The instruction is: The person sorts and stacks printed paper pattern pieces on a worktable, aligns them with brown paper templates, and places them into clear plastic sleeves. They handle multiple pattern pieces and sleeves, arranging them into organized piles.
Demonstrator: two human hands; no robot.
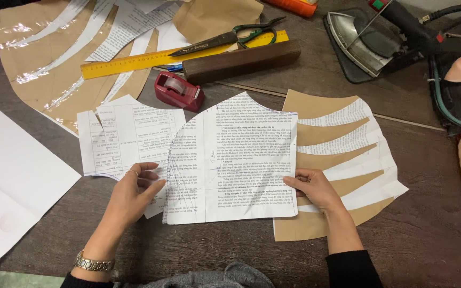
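Nearest the camera, the left hand (132,193), a ring on one finger and a metal watch (94,263) at the wrist, lay with fingers loosely spread, its tips pressing the left edge of a cut printed paper pattern piece (236,160). The right hand (316,188) pinched the same piece at its lower right edge, thumb on top and fingers curled beneath. The piece lay flat on the dark wooden table (417,234), between both hands. Under its right side sat a brown paper fan pattern (342,186) with white printed strips taped across it. To the left, a second printed sheet (118,136) lay partly tucked under the held piece, and a blank white sheet (12,181) rested at the table edge. Farther back stood a red tape dispenser (177,90), then a dark wooden block (241,60), a yellow ruler (134,61) and green-handled shears (230,36). At far right sat a steam iron (372,40).
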